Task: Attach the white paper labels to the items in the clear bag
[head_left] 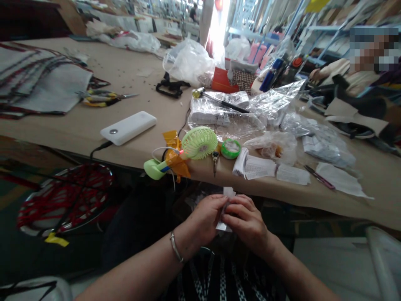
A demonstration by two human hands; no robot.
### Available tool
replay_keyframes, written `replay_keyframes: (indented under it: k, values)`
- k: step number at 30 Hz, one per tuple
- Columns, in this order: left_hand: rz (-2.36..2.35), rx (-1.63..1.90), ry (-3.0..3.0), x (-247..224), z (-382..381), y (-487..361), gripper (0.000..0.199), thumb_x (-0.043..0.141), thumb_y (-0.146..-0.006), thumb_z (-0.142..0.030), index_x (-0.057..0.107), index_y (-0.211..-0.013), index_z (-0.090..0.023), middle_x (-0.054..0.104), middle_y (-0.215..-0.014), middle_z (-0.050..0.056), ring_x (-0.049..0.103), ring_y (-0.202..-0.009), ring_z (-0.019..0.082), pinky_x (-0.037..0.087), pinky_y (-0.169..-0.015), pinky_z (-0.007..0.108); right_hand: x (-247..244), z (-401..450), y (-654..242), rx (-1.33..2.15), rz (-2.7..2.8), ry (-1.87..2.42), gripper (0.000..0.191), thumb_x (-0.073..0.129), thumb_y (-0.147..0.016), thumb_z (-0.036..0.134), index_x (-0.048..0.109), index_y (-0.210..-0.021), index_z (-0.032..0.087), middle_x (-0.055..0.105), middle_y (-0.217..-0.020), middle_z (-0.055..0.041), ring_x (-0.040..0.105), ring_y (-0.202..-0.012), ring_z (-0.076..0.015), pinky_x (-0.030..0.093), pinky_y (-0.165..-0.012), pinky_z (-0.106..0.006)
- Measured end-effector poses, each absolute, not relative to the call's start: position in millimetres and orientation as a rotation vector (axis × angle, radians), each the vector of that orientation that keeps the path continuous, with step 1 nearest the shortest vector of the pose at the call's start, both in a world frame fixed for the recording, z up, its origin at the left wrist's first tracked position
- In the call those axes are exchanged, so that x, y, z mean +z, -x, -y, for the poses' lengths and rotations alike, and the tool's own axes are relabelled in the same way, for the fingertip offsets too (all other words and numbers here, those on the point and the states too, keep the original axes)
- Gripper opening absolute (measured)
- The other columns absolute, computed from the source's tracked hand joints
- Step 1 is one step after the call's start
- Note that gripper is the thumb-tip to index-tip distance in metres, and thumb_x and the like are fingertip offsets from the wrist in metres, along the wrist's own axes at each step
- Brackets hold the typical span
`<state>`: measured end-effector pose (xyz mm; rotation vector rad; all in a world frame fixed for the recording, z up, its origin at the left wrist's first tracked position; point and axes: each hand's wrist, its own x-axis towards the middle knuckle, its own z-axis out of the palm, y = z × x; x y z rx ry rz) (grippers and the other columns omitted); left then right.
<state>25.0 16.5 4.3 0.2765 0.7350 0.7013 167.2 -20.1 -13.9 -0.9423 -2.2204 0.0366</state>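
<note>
Just off the table's front edge, my left hand (209,217) and my right hand (247,219) meet around small white paper slips (223,226). Fingers of both hands are closed on the slips, whose ends stick out above and below. Whatever is printed on them cannot be read. On the table beyond lie a stack of white printed slips (259,167) and a second pile of slips (293,174). A green round tin (231,149) with white stuff inside stands left of the stack.
A green handheld fan (199,143) is taped at the table edge, with a white power bank (129,127) to its left. Pliers (102,98), a small hammer (219,100), plastic-wrapped packs (216,113) and tweezers (319,177) lie about. Another person (340,69) sits at right.
</note>
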Motion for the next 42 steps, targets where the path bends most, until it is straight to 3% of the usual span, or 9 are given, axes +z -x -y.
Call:
replay_keyframes:
  k: [6,10,14,18,21,24,30,36,42]
  values:
    - [-0.667,0.69,-0.259,5.7,-14.5,-22.3,0.013,0.067,-0.066,-0.016,0.066,-0.074,-0.006,0.064,-0.07,0.007,0.055,-0.055,0.007,0.038,-0.048,0.015,-8.6,17.9,-166.2,0.103,2.224,0.95,0.014,0.055,-0.084,0.014,0.065,-0.089,0.022,0.064,-0.091,-0.0043,0.051,-0.105,-0.0213,0.043,-0.091,-0.041]
    - [-0.701,0.684,-0.277,5.1,-14.8,-21.6,0.008,0.066,-0.068,-0.013,0.064,-0.073,-0.008,0.062,-0.065,0.004,0.055,-0.052,0.008,0.04,-0.049,0.017,-11.3,20.0,-168.0,0.211,2.204,0.943,0.022,0.057,-0.082,0.013,0.062,-0.101,0.023,0.064,-0.098,-0.0049,0.049,-0.109,-0.0227,0.044,-0.092,-0.042]
    - [-0.744,0.618,-0.341,6.2,-16.1,-18.2,0.01,0.058,-0.077,-0.019,0.061,-0.077,-0.01,0.06,-0.062,0.003,0.055,-0.049,0.01,0.044,-0.048,0.021,-14.4,24.1,-176.1,0.403,1.944,1.059,0.033,0.065,-0.077,0.026,0.058,-0.109,0.023,0.06,-0.105,-0.0077,0.047,-0.112,-0.0273,0.041,-0.094,-0.046]
    - [-0.697,0.462,-0.43,10.2,-14.5,-13.7,0.017,0.051,-0.082,-0.027,0.057,-0.084,-0.011,0.059,-0.063,0.004,0.059,-0.051,0.014,0.048,-0.051,0.027,-14.1,19.1,-182.5,0.998,1.445,1.257,0.034,0.062,-0.079,0.029,0.055,-0.111,0.025,0.059,-0.105,-0.0057,0.055,-0.099,-0.0212,0.044,-0.088,-0.037]
    - [-0.671,0.395,-0.471,11.0,-11.1,-12.7,0.018,0.051,-0.083,-0.028,0.056,-0.083,-0.011,0.059,-0.064,0.004,0.059,-0.051,0.013,0.048,-0.049,0.025,-15.0,9.9,-183.2,1.607,1.204,1.109,0.049,0.068,-0.072,0.032,0.051,-0.117,0.024,0.06,-0.103,-0.0043,0.058,-0.091,-0.0172,0.046,-0.082,-0.03]
    - [-0.649,0.338,-0.504,8.9,-8.0,-12.4,0.02,0.051,-0.083,-0.03,0.056,-0.084,-0.011,0.059,-0.063,0.004,0.057,-0.047,0.012,0.046,-0.046,0.022,-16.9,2.2,-180.2,1.897,1.105,0.959,0.05,0.075,-0.064,0.034,0.059,-0.109,0.019,0.06,-0.103,-0.0055,0.058,-0.091,-0.0181,0.044,-0.083,-0.03]
    - [-0.624,0.318,-0.532,3.8,-4.4,-9.5,0.021,0.054,-0.08,-0.031,0.054,-0.089,-0.012,0.059,-0.063,0.004,0.058,-0.047,0.012,0.046,-0.046,0.023,-19.6,-3.3,-173.1,1.976,1.015,0.801,0.032,0.078,-0.06,0.032,0.064,-0.083,0.016,0.057,-0.109,-0.007,0.055,-0.097,-0.0198,0.042,-0.087,-0.031]
    - [-0.552,0.318,-0.527,0.1,-0.8,-8.2,0.022,0.055,-0.079,-0.033,0.055,-0.084,-0.011,0.06,-0.065,0.005,0.06,-0.052,0.014,0.047,-0.05,0.026,-20.6,-3.9,-171.2,2.002,1.013,0.786,0.028,0.077,-0.061,0.032,0.061,-0.077,0.016,0.056,-0.11,-0.0076,0.056,-0.098,-0.0205,0.044,-0.085,-0.033]
    - [-0.581,0.352,-0.498,-1.8,0.1,-4.9,0.022,0.056,-0.079,-0.034,0.056,-0.082,-0.012,0.059,-0.063,0.004,0.06,-0.052,0.014,0.046,-0.05,0.025,-17.6,5.0,-169.0,1.761,1.165,0.969,0.044,0.071,-0.069,0.035,0.056,-0.108,0.022,0.06,-0.107,-0.005,0.06,-0.089,-0.0167,0.048,-0.08,-0.03]
